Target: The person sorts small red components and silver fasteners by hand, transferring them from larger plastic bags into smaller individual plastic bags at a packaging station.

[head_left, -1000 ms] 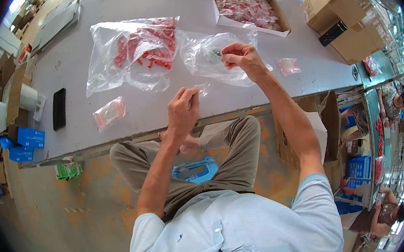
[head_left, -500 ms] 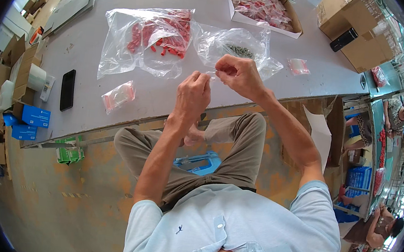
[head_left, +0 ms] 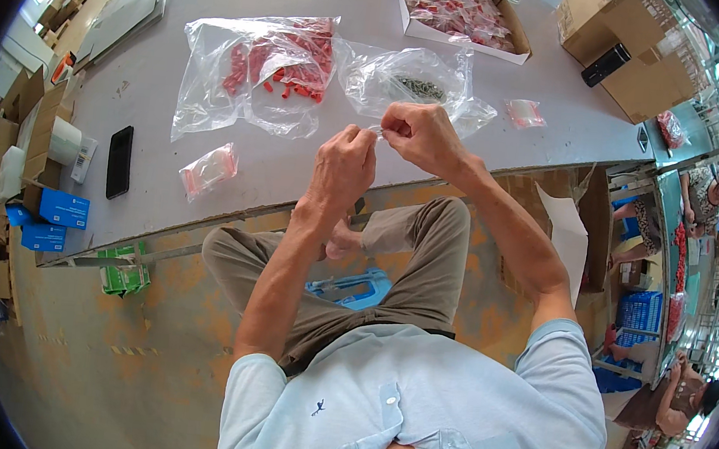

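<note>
Over the table's near edge, both my hands are closed in pinches with their fingertips almost touching. Between them shows a small clear, whitish piece of plastic (head_left: pixel 376 130), partly hidden by my fingers. My left hand (head_left: pixel 344 164) pinches it. My right hand (head_left: pixel 424 137) pinches at its other side; anything smaller in those fingertips is hidden. Just beyond my right hand lies an open clear bag (head_left: pixel 372 78) with a heap of small grey metal pieces (head_left: pixel 418 87), probably screws. To its left, another clear bag (head_left: pixel 203 93) spills small red plastic pieces (head_left: pixel 291 79).
Stacks of small clear packets (head_left: pixel 209 169) (head_left: pixel 526 113) lie left and right. A white-sided box (head_left: pixel 468 44) of filled packets stands at the back, cartons (head_left: pixel 599 27) at the right. A black phone (head_left: pixel 120 162) and blue boxes (head_left: pixel 62 208) are at left. Other people (head_left: pixel 680 398) sit far right.
My right fingertips have come slightly closer to my left ones, and the gap between them has narrowed. The whole view has shifted a little; the table's things lie as before.
</note>
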Action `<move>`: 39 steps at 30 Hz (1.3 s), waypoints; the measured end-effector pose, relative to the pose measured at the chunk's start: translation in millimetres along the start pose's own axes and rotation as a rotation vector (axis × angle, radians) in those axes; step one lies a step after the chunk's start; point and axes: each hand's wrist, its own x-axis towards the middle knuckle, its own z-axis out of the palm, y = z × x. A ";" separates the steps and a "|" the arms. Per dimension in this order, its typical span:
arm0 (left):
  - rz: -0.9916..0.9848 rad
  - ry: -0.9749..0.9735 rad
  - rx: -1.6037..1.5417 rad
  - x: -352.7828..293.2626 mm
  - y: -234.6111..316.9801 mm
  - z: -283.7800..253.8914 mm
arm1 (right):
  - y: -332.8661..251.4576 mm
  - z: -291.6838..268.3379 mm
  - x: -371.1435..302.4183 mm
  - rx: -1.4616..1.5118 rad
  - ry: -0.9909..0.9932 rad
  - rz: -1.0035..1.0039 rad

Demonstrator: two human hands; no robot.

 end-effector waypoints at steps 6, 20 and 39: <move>-0.001 -0.023 -0.012 0.1 5.2 2.9 | 2.3 -3.4 0.2 -0.112 -0.043 -0.025; 0.063 -0.034 -0.047 -1.0 6.3 11.0 | 3.6 -15.5 9.1 -0.112 -0.175 0.034; -0.625 -0.123 -0.870 1.0 -13.7 2.8 | 29.8 -15.2 0.2 0.173 0.021 0.167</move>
